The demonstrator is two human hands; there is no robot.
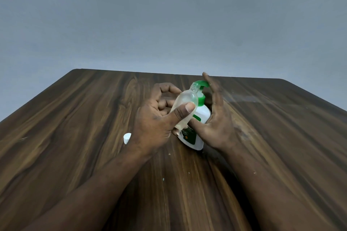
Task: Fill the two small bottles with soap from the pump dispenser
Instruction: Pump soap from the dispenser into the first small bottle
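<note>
Wood-grain table (75, 118), plain grey wall (169, 15) behind. Head view only.

Left hand (155, 124) grips the small bottle (185, 103): thumb across the front, fingers curled behind. Bottle is uncapped, tilted, with its mouth right up at the green pump head (201, 83). Pump dispenser (202, 116) stands on the table mid-frame, just behind the bottle. Right hand (219, 124) is flat along the dispenser's right side, fingers straight and reaching up past the pump head, thumb pressed on the label.

Step in hand looks like pumping into bottle one. To do it well: get the bottle mouth squarely under the spout tip before pressing, since the neck is narrow. Brace the dispenser base and use short, slow strokes. A tilted bottle risks soap running down the outside.

Contents: small bottle is translucent, with a pale tint low down, possibly some soap; level unclear. Dispenser is opaque white, fill unknown. White cap (127, 138) lies on the table by the left wrist. Second small bottle is not in view.
</note>
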